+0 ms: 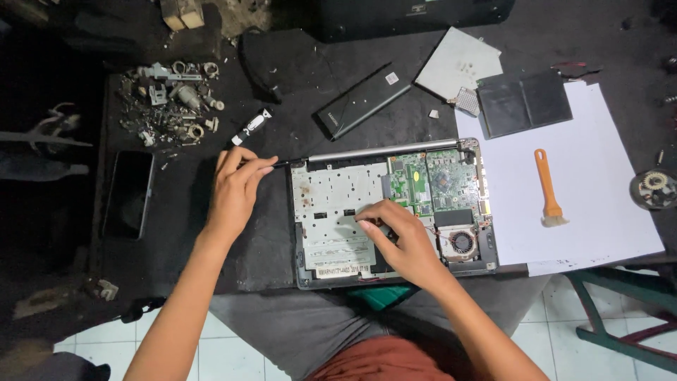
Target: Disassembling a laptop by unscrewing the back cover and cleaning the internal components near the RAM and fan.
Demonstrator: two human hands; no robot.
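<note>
A dark cluttered workbench (268, 247) holds an opened laptop chassis (395, 212) near its front edge. The right hand (402, 236) rests fingers-down on its metal plate, loosely curled. The left hand (236, 187) pinches a black-and-white screwdriver (252, 128) at the chassis's left corner. Farther off lies an orange brush (548, 187) on white paper (606, 190).

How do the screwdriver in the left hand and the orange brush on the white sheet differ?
The screwdriver has a black-and-white handle; the brush has an orange one. The left hand grips the screwdriver, whose tip meets the open laptop; the brush lies untouched on the white sheet. The screwdriver slants across the dark mat; the brush lies nearly straight, bristles toward the person. Both are slim hand tools.
</note>
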